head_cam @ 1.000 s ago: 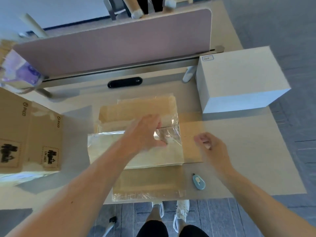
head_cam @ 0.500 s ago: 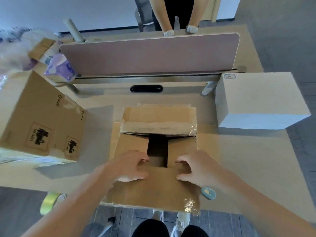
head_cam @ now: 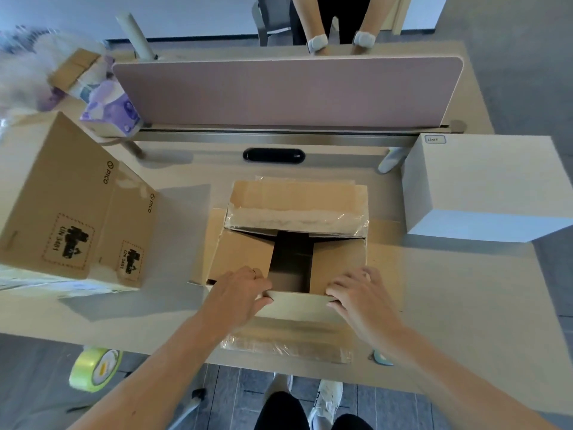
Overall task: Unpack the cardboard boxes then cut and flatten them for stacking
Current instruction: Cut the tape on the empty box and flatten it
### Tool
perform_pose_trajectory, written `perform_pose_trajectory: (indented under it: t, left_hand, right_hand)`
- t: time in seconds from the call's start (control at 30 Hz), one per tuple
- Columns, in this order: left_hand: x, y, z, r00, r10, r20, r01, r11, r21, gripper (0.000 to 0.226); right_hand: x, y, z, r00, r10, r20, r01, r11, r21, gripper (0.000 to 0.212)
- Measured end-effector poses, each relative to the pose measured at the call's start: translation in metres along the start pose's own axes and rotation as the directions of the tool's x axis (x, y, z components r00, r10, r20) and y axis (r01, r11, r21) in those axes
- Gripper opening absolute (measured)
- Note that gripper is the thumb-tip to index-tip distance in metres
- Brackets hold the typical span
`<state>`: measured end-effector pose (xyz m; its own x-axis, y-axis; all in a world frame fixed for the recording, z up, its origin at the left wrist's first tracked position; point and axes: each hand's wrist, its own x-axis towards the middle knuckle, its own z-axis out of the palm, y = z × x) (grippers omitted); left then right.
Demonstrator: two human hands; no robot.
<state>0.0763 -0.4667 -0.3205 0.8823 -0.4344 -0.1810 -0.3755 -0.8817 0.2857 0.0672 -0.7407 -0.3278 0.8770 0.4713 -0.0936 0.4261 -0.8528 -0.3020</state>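
the near flap [head_cam: 297,305] has risen since before; your left hand [head_cam: 240,293] and right hand [head_cam: 359,294] curl over its edge. the cardboard box [head_cam: 242,252] sits on the counter [head_cam: 465,290], pink divider [head_cam: 279,91] behind, grey floor [head_cam: 235,395] below.

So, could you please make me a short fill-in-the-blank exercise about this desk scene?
The left hand and the right hand grip the near ___ of the open brown cardboard box.
The plain white rectangular box stands to the ___ of it.
The brown cardboard carton on the left bears the printed word ___.
Missing words: flap, right, PICO.
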Motion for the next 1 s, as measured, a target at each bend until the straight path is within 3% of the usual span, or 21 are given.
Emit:
perform_pose_trajectory:
  t: [0.07,0.17,0.23,0.27,0.33,0.4,0.47,0.53,0.6,0.63,0.73,0.77,0.87,0.93,1.0]
  left_hand:
    - [0.002,-0.005,-0.010,0.997,-0.076,0.033,0.080,0.987,-0.138,0.029]
    - [0.024,-0.006,-0.028,0.974,-0.228,0.007,0.216,0.911,-0.351,0.038]
    - [0.043,-0.005,-0.035,0.930,-0.358,0.081,0.347,0.782,-0.518,0.040]
    - [0.052,-0.003,-0.035,0.892,-0.431,0.135,0.410,0.648,-0.642,0.038]
    - [0.065,0.004,-0.029,0.765,-0.583,0.274,0.464,0.205,-0.862,0.025]
    - [0.069,0.010,-0.022,0.651,-0.630,0.424,0.388,-0.203,-0.899,0.019]
    - [0.071,0.013,-0.024,0.661,-0.565,0.494,0.303,-0.401,-0.864,0.020]
    - [0.074,0.013,-0.037,0.712,-0.523,0.468,0.241,-0.445,-0.863,0.019]
    - [0.080,0.008,-0.052,0.750,-0.546,0.375,0.196,-0.358,-0.913,0.019]
    - [0.084,0.006,-0.061,0.767,-0.567,0.300,0.184,-0.253,-0.950,0.018]
    - [0.105,-0.002,-0.086,0.837,-0.548,0.009,0.146,0.208,-0.967,0.016]
    - [0.114,-0.008,-0.091,0.856,-0.514,-0.061,0.131,0.330,-0.935,0.018]
    - [0.142,-0.031,-0.101,0.907,-0.390,-0.157,0.106,0.572,-0.813,0.025]
    - [0.154,-0.047,-0.100,0.932,-0.300,-0.205,0.120,0.787,-0.606,0.036]
    - [0.161,-0.060,-0.098,0.949,-0.244,-0.200,0.132,0.883,-0.451,0.044]
  right_hand:
    - [0.003,0.000,-0.009,0.999,-0.001,0.037,-0.001,0.998,0.060,0.022]
    - [0.027,-0.007,-0.035,0.992,0.121,0.022,-0.123,0.977,0.175,0.039]
    - [0.052,-0.012,-0.042,0.972,0.227,0.060,-0.235,0.931,0.280,0.042]
    - [0.063,-0.014,-0.041,0.953,0.277,0.121,-0.302,0.897,0.322,0.045]
    - [0.077,-0.019,-0.034,0.887,0.392,0.246,-0.462,0.768,0.443,0.054]
    - [0.081,-0.022,-0.027,0.803,0.522,0.289,-0.570,0.529,0.629,0.050]
    - [0.083,-0.025,-0.030,0.734,0.612,0.294,-0.570,0.320,0.757,0.033]
    - [0.086,-0.028,-0.035,0.694,0.687,0.214,-0.494,0.238,0.836,0.020]
    - [0.090,-0.035,-0.043,0.659,0.747,0.090,-0.387,0.234,0.892,0.019]
    - [0.094,-0.038,-0.049,0.652,0.757,0.037,-0.349,0.256,0.901,0.018]
    - [0.112,-0.036,-0.063,0.677,0.733,-0.067,-0.290,0.349,0.891,0.018]
    - [0.120,-0.031,-0.067,0.691,0.716,-0.096,-0.284,0.391,0.876,0.019]
    - [0.145,-0.009,-0.078,0.748,0.646,-0.154,-0.326,0.559,0.762,0.030]
    - [0.157,0.007,-0.081,0.793,0.590,-0.154,-0.379,0.675,0.633,0.035]
    - [0.163,0.021,-0.081,0.825,0.549,-0.133,-0.407,0.740,0.535,0.038]
